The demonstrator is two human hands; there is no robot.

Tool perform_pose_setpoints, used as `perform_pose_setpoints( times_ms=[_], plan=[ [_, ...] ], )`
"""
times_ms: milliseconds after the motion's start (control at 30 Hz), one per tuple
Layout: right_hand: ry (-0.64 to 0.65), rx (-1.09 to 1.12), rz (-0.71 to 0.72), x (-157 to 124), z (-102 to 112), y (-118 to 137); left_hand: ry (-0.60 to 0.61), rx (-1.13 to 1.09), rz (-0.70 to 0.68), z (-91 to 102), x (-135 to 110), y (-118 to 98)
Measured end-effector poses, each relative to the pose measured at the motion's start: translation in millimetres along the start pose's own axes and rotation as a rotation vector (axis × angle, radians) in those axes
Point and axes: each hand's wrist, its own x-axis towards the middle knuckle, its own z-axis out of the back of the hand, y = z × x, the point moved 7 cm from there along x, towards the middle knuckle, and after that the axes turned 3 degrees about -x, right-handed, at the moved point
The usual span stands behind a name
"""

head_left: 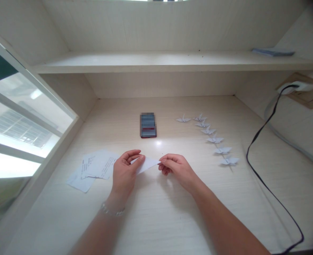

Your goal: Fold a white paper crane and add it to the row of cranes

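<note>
Between my two hands is a white folded piece of paper [147,164], pointed toward the right. My left hand [128,166] grips its wide left part, thumb on top and fingers behind. The tip at the right is pinched between thumb and forefinger of my right hand [176,165]. Both hands are above the desk. Beside my left hand lie several loose sheets of paper [99,164] with printed lines, overlapping one another. To the right of my right hand, several white paper cranes [215,140] stand in a curved row.
A phone [148,125], its screen blurred out, lies behind my hands on the desk [156,219]. At the right a black cable [254,173] runs from a wall socket [302,88]. A shelf [156,62] spans the back, with a flat booklet-like item [273,52] on it. A window is at left.
</note>
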Motion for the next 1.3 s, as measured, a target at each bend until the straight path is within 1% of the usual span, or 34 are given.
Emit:
perform_pose_setpoints(
  times_ms=[100, 200, 267, 333, 433, 533, 600, 700, 800, 867, 933, 1000, 1167, 1233, 1300],
  plan=[
    [-0.007, -0.085, 0.030, -0.3, -0.4, 0.7, 0.010, 0.043, -0.014, -1.5, -1.3, 0.9],
    [-0.060, -0.212, 0.063, 1.5, 3.2, -0.5, 0.027, 0.089, -0.034, -4.0, -2.7, 0.1],
    [-0.109, -0.229, 0.076, 3.2, 7.9, -1.7, 0.045, 0.101, -0.042, -5.4, -3.0, -1.2],
    [-0.149, -0.218, 0.098, 4.0, 12.7, -1.1, 0.088, 0.149, -0.045, -8.1, -3.1, -2.9],
    [-0.138, -0.287, 0.135, 2.0, 14.0, 3.3, 0.256, 0.369, -0.038, -19.2, -6.3, -2.6],
    [-0.045, -0.484, 0.177, -2.6, 5.1, 8.2, 0.447, 0.585, -0.069, -33.1, -14.2, -1.5],
    [-0.002, -0.547, 0.181, -4.3, 0.9, 8.3, 0.509, 0.662, -0.082, -37.7, -18.0, -1.4],
    [-0.004, -0.459, 0.133, -1.9, 6.6, 4.6, 0.510, 0.674, -0.037, -34.2, -17.2, -0.7],
    [-0.045, -0.297, 0.093, 2.6, 22.0, 2.9, 0.494, 0.620, 0.017, -25.6, -12.0, -1.1],
    [-0.099, -0.206, 0.095, 4.0, 33.4, 4.7, 0.474, 0.573, 0.027, -20.9, -8.2, -3.2],
    [-0.123, -0.134, 0.085, 4.0, 39.1, 5.1, 0.432, 0.509, 0.013, -18.8, -5.2, -6.6],
    [-0.120, -0.123, 0.080, 3.5, 37.8, 4.6, 0.387, 0.451, -0.002, -20.0, -4.3, -8.4],
    [-0.111, -0.109, 0.059, 3.8, 23.0, -0.9, 0.389, 0.356, 0.052, -31.0, -9.1, 1.9],
    [-0.102, -0.065, 0.047, 4.4, 16.6, -3.2, 0.358, 0.329, 0.063, -29.9, -8.9, 5.6],
    [-0.067, -0.026, 0.039, 4.7, 9.1, -4.6, 0.335, 0.298, 0.072, -27.5, -7.9, 7.8]
  ],
)
